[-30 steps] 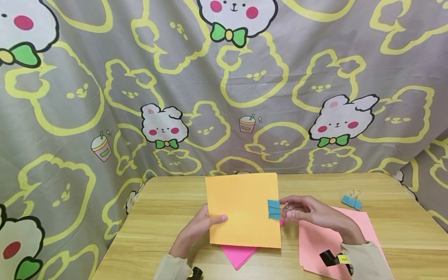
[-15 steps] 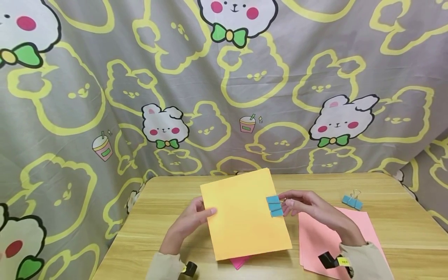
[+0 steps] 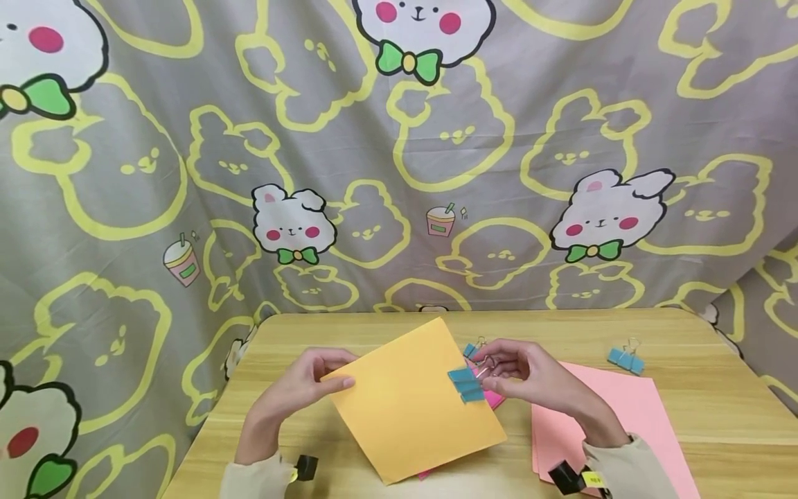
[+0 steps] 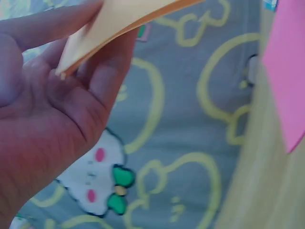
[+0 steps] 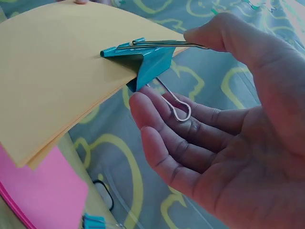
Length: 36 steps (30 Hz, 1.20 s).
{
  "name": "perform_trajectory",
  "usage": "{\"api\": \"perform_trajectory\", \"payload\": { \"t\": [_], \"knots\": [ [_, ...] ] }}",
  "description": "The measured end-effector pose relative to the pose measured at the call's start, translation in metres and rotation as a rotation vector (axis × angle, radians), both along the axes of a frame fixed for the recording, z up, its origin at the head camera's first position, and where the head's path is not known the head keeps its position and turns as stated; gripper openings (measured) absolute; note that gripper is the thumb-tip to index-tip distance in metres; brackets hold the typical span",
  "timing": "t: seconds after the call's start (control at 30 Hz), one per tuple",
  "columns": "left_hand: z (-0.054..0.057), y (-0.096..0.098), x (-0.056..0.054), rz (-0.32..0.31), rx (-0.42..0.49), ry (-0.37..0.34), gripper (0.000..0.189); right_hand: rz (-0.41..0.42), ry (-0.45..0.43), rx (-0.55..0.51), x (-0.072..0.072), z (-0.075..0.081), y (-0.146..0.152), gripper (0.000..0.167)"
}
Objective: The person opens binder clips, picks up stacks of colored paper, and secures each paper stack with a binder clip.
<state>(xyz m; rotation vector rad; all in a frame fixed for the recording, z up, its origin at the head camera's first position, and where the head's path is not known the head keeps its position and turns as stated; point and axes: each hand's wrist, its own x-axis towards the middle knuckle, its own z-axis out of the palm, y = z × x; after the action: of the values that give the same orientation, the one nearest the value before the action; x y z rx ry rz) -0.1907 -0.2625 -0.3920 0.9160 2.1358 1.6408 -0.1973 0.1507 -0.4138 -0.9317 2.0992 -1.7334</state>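
A thin stack of orange paper [image 3: 411,409] is held tilted above the table. My left hand [image 3: 312,374] pinches its left corner, thumb on top and fingers beneath. On the stack's right edge sits a blue binder clip [image 3: 466,385], its body spanning the sheets in the right wrist view. My right hand [image 3: 520,371] holds that clip by its wire handles: the thumb presses the upper handle, and the fingers lie under the lower handle [image 5: 181,112]. Behind the orange sheets, a magenta paper stack [image 5: 52,191] is mostly hidden in the head view.
Another blue binder clip [image 3: 472,350] shows at the magenta stack's far corner. Light pink paper [image 3: 630,409] lies on the table under my right forearm. A further blue binder clip [image 3: 626,360] stands at that paper's back edge. A patterned curtain [image 3: 399,173] hangs behind the table.
The orange stack has turned counterclockwise and its right edge has swung lower and leftward. My left hand has moved left and up to its corner; my right hand has shifted left with the clip.
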Motion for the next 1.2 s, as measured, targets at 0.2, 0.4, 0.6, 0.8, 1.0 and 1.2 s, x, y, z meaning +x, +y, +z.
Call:
{"api": "perform_trajectory", "payload": {
  "t": [0.2,0.4,0.6,0.8,1.0,1.2],
  "knots": [
    [0.019,0.001,0.014,-0.076,-0.095,0.052,0.017,0.004,0.058,0.004,0.004,0.004,-0.015,0.033],
    [0.021,0.010,0.021,-0.051,-0.190,0.069,0.016,-0.005,0.076,0.019,0.009,0.006,-0.026,0.033],
    [0.017,0.016,0.020,-0.032,-0.225,0.088,0.021,-0.024,0.117,0.040,0.010,0.005,-0.029,0.035],
    [0.012,0.020,0.014,-0.005,-0.215,0.112,0.024,-0.040,0.123,0.065,0.007,0.004,-0.028,0.042],
    [0.009,0.004,0.010,0.079,-0.184,0.103,0.026,-0.136,0.127,0.104,-0.005,0.001,-0.022,0.043],
    [0.012,-0.026,0.009,0.190,-0.110,0.006,0.033,-0.424,0.294,0.240,-0.023,-0.016,-0.018,0.032]
  ]
}}
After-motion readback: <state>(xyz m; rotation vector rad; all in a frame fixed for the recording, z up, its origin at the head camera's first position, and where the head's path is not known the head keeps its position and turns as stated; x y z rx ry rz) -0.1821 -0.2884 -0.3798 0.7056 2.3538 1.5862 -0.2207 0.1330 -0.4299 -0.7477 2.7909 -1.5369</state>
